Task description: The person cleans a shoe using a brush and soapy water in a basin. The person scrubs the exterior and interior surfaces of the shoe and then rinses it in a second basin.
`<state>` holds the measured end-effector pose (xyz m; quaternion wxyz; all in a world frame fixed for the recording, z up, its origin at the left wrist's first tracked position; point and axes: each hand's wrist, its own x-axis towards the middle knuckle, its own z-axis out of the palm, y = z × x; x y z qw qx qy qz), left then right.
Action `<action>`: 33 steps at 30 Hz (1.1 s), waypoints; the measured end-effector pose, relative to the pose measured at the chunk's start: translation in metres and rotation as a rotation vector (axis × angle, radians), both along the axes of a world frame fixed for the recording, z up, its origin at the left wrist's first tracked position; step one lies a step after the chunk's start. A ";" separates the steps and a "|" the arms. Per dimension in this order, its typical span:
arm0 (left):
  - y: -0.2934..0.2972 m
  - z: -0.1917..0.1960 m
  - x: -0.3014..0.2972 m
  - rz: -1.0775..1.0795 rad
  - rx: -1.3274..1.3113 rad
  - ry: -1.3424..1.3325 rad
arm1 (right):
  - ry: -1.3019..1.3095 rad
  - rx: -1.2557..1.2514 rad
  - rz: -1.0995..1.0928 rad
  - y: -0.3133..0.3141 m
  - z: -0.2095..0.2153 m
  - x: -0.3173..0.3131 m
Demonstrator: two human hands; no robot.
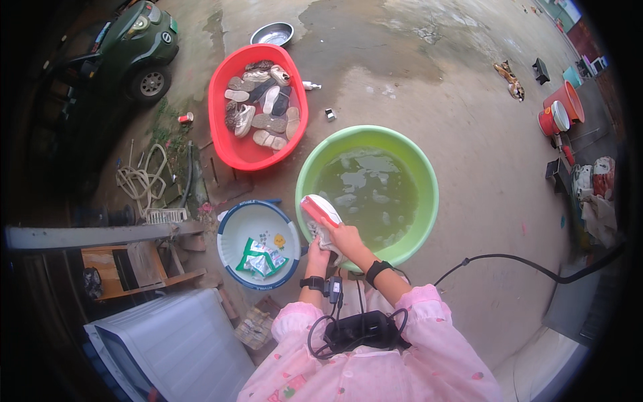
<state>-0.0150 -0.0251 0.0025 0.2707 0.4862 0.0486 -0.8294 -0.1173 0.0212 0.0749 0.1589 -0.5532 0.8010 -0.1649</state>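
Both my hands meet over the near left rim of a round green basin of cloudy, foamy water. My left hand is closed around a pale shoe, holding it from below, tilted, with its white sole side upward. Against the shoe lies a long red thing that looks like a brush; bristles cannot be made out. The fingers of my right hand are closed at its near end, close to the shoe. My palms are hidden.
An oval red tub with several shoes stands beyond, near a metal bowl. Left of me, a blue-rimmed white basin holds green-and-white packets. A black cable arches at right. A cat lies far right; a dark car stands far left.
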 end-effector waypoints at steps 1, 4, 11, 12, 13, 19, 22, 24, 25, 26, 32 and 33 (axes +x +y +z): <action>0.000 -0.003 0.002 -0.021 -0.023 0.020 | 0.013 0.003 -0.006 0.002 0.001 0.001; 0.005 -0.005 0.016 -0.188 -0.276 -0.001 | -0.052 0.079 -0.019 0.033 0.007 0.010; 0.000 0.001 0.009 0.025 -0.032 0.064 | -0.001 0.078 0.025 0.009 0.004 0.006; -0.001 0.003 0.005 0.021 -0.034 0.067 | 0.032 0.040 0.022 -0.004 -0.001 0.004; 0.000 0.005 0.000 0.023 0.002 0.069 | 0.066 0.002 0.018 -0.011 -0.004 0.001; 0.000 -0.014 0.013 0.058 0.021 0.047 | 0.089 0.093 0.072 0.016 0.017 0.009; 0.000 -0.010 0.008 0.059 0.009 0.011 | 0.093 0.175 0.073 0.039 0.022 0.004; 0.000 -0.009 0.007 0.073 0.022 -0.011 | 0.120 0.158 0.103 0.027 0.014 0.000; 0.000 -0.008 0.009 0.077 0.016 -0.002 | 0.144 0.142 0.131 0.018 0.009 -0.001; 0.000 -0.007 0.010 0.078 0.012 0.005 | 0.143 0.141 0.131 0.010 0.003 -0.001; 0.000 -0.009 0.008 0.063 0.000 0.040 | 0.148 0.033 0.060 -0.010 -0.007 -0.001; 0.000 -0.011 0.010 0.068 0.005 0.036 | 0.145 0.080 0.072 0.001 -0.002 0.001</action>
